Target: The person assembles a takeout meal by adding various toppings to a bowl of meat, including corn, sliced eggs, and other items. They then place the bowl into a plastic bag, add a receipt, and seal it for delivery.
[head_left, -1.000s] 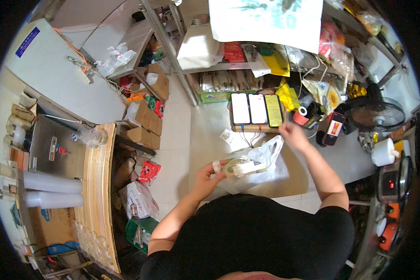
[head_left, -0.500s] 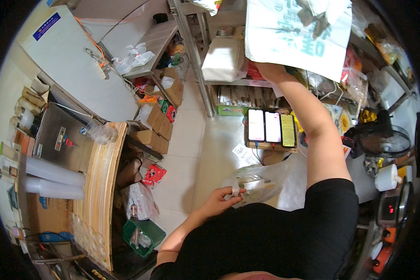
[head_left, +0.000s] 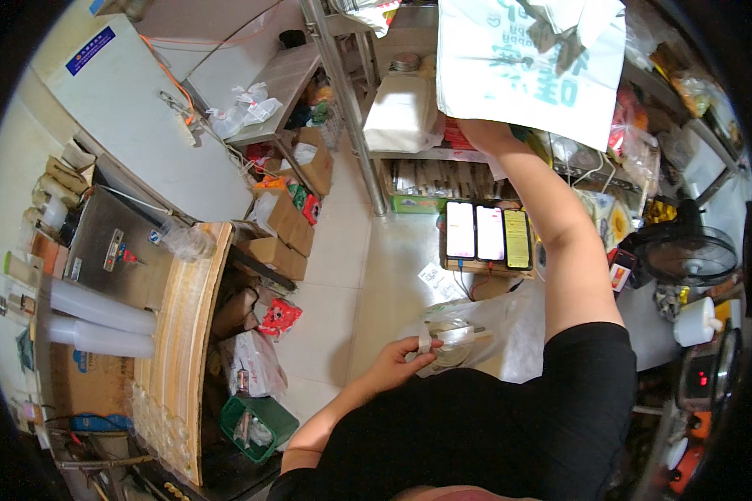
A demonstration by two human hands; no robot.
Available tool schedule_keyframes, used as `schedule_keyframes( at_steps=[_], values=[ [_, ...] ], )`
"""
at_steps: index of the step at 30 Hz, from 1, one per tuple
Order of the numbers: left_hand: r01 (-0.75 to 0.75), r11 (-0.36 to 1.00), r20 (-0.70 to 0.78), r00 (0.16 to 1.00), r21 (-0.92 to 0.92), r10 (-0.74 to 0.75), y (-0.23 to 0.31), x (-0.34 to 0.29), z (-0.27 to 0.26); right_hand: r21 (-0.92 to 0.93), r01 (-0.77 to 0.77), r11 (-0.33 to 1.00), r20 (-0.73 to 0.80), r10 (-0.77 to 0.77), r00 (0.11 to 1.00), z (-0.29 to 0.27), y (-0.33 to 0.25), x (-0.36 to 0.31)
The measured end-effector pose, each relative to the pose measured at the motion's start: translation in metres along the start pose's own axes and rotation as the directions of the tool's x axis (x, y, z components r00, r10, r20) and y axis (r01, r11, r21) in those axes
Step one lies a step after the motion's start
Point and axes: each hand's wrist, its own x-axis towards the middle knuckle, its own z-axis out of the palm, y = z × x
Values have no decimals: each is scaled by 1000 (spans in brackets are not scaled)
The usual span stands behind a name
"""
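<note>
My left hand (head_left: 403, 361) pinches the edge of a clear plastic bag (head_left: 514, 327) between thumb and fingers, close in front of my body. Inside that bag sits a round, clear container (head_left: 453, 344) with a pale, stick-like piece across it. Stretched far forward, my right hand (head_left: 486, 137) reaches to the shelf beneath a hanging white plastic bag (head_left: 510, 71) with green print. Its fingers are hidden there, beside something red (head_left: 458, 136) on the shelf.
Three lit phones (head_left: 489, 234) stand side by side beyond the clear bag, with a paper slip (head_left: 441, 282) near them. A black fan (head_left: 685, 250) is at the right. A metal post (head_left: 342, 108) rises left of the shelf. A green bin (head_left: 259, 426) sits lower left.
The view has shifted slightly. The clear bag's edge by my left hand has moved a little, while both hands keep nearly the same places.
</note>
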Motion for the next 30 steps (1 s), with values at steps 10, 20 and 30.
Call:
schedule_keyframes(
  at_steps=[10,20,30],
  values=[
    [11,999,-27,1000,-39,-12,-15,3,4,-172,-194,966,339,243,909,-12,14,-21],
    [-93,920,-258,966,-381,-9,-18,14,-8,524,-768,368,840,-74,538,-134,-72,-215],
    [-225,929,-200,965,-295,170,-16,24,-9,263,-291,920,770,-18,638,-43,-124,-294]
  ],
)
